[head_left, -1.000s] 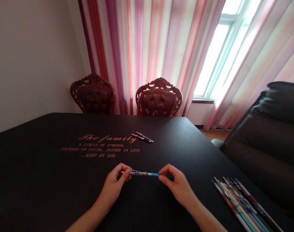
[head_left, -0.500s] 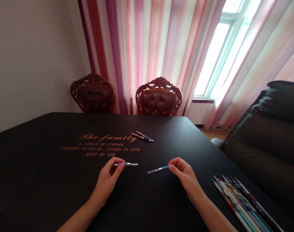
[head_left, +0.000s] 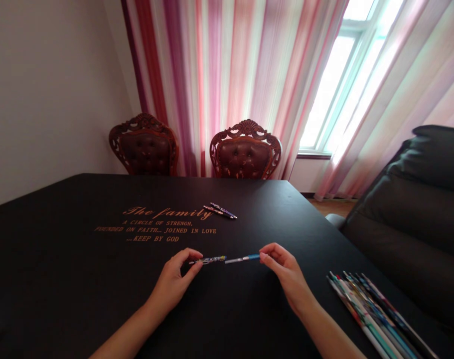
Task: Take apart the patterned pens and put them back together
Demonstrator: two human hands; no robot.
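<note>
My left hand [head_left: 178, 275] pinches a slim patterned pen [head_left: 214, 260] between thumb and fingertips. The pen lies nearly level in the air and points to the right. My right hand [head_left: 282, 265] is closed on the blue end of a second pen-like piece [head_left: 243, 258], which has a silvery band and a greyish front end. That grey end points left and meets, or almost meets, the tip of the patterned pen; whether they touch I cannot tell. Both pieces are above the black table [head_left: 219, 309], and the fingers hide their rear ends.
Beyond my hands, two pens [head_left: 220, 211] lie crossed beside the gold lettering [head_left: 167, 213]. A row of several pens [head_left: 376, 311] is at the right edge. Two carved chairs [head_left: 245, 152] stand behind the table, and a dark leather seat [head_left: 413, 214] is on the right.
My left hand has moved right and slightly down, bringing the patterned pen close to the blue piece. The blue piece has turned a little more level; my right hand has hardly moved.
</note>
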